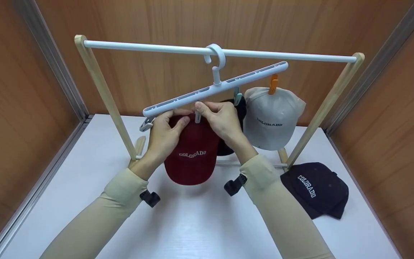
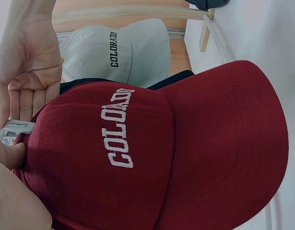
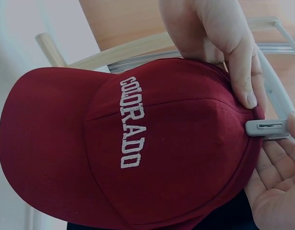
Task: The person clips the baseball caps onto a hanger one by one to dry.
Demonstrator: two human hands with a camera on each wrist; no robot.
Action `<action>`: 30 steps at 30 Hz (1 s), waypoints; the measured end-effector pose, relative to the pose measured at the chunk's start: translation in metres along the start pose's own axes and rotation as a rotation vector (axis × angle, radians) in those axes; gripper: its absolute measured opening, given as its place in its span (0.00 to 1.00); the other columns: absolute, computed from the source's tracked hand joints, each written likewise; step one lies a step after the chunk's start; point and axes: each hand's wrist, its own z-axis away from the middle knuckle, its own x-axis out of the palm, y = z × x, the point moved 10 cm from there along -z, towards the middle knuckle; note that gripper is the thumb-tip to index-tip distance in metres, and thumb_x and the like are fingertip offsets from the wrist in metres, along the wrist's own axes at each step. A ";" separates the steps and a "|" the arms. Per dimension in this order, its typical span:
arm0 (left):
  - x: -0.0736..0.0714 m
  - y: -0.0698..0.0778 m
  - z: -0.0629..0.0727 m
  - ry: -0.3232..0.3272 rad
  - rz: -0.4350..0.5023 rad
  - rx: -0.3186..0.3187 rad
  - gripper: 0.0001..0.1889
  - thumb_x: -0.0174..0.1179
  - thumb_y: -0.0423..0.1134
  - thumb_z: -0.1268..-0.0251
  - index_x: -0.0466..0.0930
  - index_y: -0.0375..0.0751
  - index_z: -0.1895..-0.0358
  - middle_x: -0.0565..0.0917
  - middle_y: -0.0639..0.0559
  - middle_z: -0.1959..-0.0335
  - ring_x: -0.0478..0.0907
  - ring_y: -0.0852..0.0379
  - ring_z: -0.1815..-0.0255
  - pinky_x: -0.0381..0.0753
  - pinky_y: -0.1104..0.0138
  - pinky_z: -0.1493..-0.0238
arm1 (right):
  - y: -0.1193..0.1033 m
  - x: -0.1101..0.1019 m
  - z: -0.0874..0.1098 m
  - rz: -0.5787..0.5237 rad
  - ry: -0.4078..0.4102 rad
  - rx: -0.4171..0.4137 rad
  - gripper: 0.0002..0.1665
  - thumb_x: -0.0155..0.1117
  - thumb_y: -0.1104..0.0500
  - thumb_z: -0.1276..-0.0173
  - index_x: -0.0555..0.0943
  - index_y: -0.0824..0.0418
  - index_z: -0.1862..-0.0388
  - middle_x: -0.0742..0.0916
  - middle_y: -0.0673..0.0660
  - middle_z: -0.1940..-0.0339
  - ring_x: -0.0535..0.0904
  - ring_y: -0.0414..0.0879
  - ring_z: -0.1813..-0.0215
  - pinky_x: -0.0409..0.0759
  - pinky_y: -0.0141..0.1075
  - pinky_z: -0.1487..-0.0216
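Observation:
A red baseball cap (image 1: 192, 171) with COLORADO lettering hangs brim down below the left half of a tilted white hanger (image 1: 182, 103). My left hand (image 1: 164, 135) pinches the upper edge of the cap between thumb and fingers. My right hand (image 1: 225, 120) pinches the end of a grey clip (image 3: 267, 128), whose other end sits over the cap's top fabric. Behind the red cap, a dark cap (image 1: 224, 148) hangs partly hidden below a green clip (image 1: 238, 98). Farther right, a pale grey cap (image 1: 271, 118) hangs from an orange clip (image 1: 273, 85).
The hanger hooks over the white rail (image 1: 138, 46) of a wooden stand (image 1: 110, 97), its left end lower than its right. Another grey clip (image 1: 146, 124) hangs near that left end. A dark navy cap (image 1: 318, 189) lies on the white table (image 1: 192, 230) at the right.

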 end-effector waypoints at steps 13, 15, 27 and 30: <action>-0.002 0.000 -0.003 0.019 -0.017 0.035 0.09 0.64 0.35 0.22 0.87 0.44 0.45 0.88 0.54 0.49 0.84 0.57 0.48 0.82 0.66 0.49 | -0.001 0.001 0.000 -0.034 0.001 -0.030 0.19 0.70 0.47 0.23 0.90 0.56 0.42 0.94 0.50 0.55 0.90 0.44 0.50 0.86 0.38 0.49; -0.002 0.000 -0.004 0.021 -0.016 0.036 0.09 0.64 0.36 0.22 0.87 0.44 0.45 0.88 0.54 0.49 0.84 0.57 0.48 0.82 0.66 0.49 | -0.001 0.001 0.000 -0.030 -0.002 -0.033 0.20 0.69 0.47 0.22 0.90 0.57 0.42 0.94 0.50 0.55 0.90 0.44 0.50 0.86 0.39 0.48; -0.001 -0.001 -0.004 0.025 -0.018 0.029 0.09 0.64 0.37 0.22 0.88 0.44 0.45 0.88 0.53 0.48 0.83 0.58 0.48 0.82 0.67 0.48 | 0.001 0.001 0.000 -0.029 -0.029 -0.024 0.21 0.69 0.47 0.22 0.89 0.57 0.39 0.94 0.51 0.53 0.90 0.46 0.50 0.86 0.40 0.49; -0.001 -0.001 -0.004 0.026 -0.019 0.032 0.09 0.64 0.36 0.22 0.87 0.44 0.45 0.88 0.53 0.48 0.83 0.58 0.48 0.82 0.67 0.48 | 0.002 0.002 0.001 -0.026 -0.039 -0.024 0.23 0.69 0.47 0.22 0.88 0.58 0.37 0.94 0.52 0.51 0.90 0.46 0.49 0.87 0.40 0.48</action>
